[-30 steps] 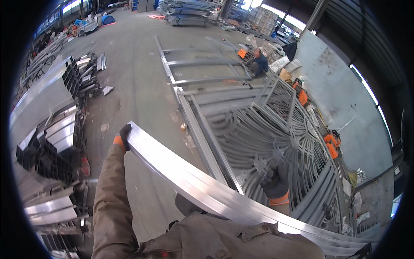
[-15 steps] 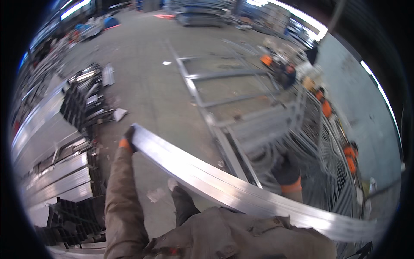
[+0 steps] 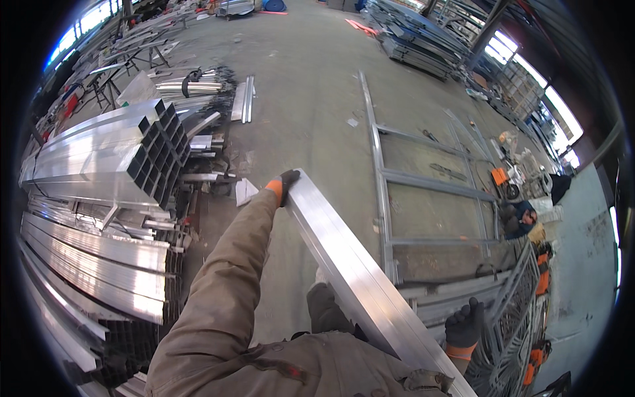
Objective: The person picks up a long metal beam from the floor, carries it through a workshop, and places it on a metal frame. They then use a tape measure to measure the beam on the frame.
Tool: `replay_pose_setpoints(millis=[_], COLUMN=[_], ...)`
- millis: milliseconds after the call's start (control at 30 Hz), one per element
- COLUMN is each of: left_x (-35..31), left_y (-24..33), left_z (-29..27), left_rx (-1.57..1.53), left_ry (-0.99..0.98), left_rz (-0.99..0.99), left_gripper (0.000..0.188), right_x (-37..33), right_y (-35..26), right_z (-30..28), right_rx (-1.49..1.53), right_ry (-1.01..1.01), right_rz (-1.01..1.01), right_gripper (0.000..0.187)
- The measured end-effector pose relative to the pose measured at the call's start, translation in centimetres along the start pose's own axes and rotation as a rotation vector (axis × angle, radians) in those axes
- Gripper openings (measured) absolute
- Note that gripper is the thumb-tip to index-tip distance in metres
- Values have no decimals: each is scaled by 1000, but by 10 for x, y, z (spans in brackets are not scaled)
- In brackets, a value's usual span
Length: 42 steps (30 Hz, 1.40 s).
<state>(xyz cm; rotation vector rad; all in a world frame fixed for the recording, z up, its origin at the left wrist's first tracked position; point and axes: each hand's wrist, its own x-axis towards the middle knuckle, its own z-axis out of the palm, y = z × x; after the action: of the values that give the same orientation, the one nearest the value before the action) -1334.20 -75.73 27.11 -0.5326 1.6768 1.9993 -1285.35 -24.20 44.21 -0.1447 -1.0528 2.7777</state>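
Observation:
A long silvery metal profile (image 3: 354, 259) slants across in front of my body, from the middle of the head view down to the lower right. Lengthwise lines run along it; whether it is one piece or several side by side I cannot tell. My left hand (image 3: 286, 185), in a dark glove with an orange cuff, is closed round its far end. On the right side of the profile is my right hand (image 3: 465, 324), gloved the same way, fingers raised, loosely bent and apart from the metal. The profile hides most of the right forearm, which passes beneath it.
Stacked square metal tubes (image 3: 106, 155) and flat profiles (image 3: 99, 264) lie at left. A ladder-like metal frame (image 3: 430, 177) lies on the floor at right, with a person (image 3: 519, 218) beside it. Bent metal racks (image 3: 509, 311) stand along the pale wall (image 3: 589, 264).
The view has turned right. The profile has swung from lying nearly crosswise to pointing more forward, and my left arm reaches farther ahead, still gripping its end. My right hand shows more clearly.

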Motion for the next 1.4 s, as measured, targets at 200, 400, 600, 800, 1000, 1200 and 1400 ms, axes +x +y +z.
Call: replay_pose_setpoints(millis=[200,400,600,800,1000,1200,1400], left_x=[241,426,613,832,988,1186,1404], left_y=[146,334,461,626,807,928,1090], left_z=[-5,-29,-66,-111,-118,-126,-164], left_rx=[81,-1,81,271,128,77,156], left_ry=[-51,7,78,111,58,17,86], left_rz=[224,59,92,288,82,241,312], left_gripper=[57,57,52,55,52,62,56], right_x=[271,534,783,1040,1256,1499,1775], right_y=[53,60,118,187,203,257,318], right_z=[0,89,125,175,253,263,309], right_rx=[-20,-3,-86,-67,-51,-106,5], right_ry=[89,-73,-42,-128,-143,-98,10], right_rz=[-45,-5,13,102,78,-4,19], right_gripper=[48,48,47,50,51,50,47])
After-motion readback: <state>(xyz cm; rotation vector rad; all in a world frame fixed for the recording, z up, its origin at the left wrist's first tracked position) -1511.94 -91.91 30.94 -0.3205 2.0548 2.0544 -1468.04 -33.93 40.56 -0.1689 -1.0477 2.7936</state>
